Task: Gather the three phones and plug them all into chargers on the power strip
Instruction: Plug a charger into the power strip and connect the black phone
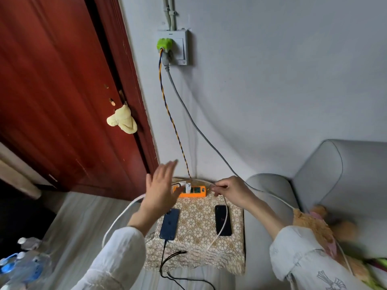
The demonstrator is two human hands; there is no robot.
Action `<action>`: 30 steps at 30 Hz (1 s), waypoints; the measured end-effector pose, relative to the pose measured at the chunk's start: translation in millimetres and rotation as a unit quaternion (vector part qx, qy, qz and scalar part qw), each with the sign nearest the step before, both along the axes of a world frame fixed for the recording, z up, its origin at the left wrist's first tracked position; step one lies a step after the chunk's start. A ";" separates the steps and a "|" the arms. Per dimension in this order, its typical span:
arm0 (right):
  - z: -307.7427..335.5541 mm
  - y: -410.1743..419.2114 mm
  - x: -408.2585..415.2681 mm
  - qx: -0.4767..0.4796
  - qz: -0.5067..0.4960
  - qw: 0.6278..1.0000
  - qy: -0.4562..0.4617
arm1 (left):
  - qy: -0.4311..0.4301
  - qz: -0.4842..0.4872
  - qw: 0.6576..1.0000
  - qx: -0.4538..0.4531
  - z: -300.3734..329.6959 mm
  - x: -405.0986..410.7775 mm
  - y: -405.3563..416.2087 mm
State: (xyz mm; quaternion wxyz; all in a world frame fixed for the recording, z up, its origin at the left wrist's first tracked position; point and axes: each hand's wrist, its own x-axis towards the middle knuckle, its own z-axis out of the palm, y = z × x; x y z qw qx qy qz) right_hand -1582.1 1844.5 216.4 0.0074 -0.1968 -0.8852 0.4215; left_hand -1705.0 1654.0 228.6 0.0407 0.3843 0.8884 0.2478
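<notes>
Left hand [161,189] raised, fingers spread

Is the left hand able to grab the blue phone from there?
Probably yes. The left hand is open and empty, hovering just above the blue phone, and nothing blocks the way down.

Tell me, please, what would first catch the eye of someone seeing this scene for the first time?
Probably the orange power strip at the back of the lace-covered stand, with two dark phones lying face down in front of it. Above them the left hand hovers open, while the right hand pinches a thin cable by the strip's end. Higher on the wall, a bright green plug sits in the socket.
</notes>
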 end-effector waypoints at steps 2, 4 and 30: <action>2.8 -8.5 -5.6 0.017 0.024 1.000 0.008 | -0.071 -0.076 0.993 -0.049 -3.3 7.4 12.4; 3.1 -11.0 -7.0 0.033 0.037 0.999 0.013 | -0.197 -0.117 0.971 -0.065 -5.1 15.7 18.2; -24.9 -1.2 10.8 0.095 0.009 0.995 -0.005 | -0.330 -0.022 0.937 0.111 -20.8 17.6 -1.0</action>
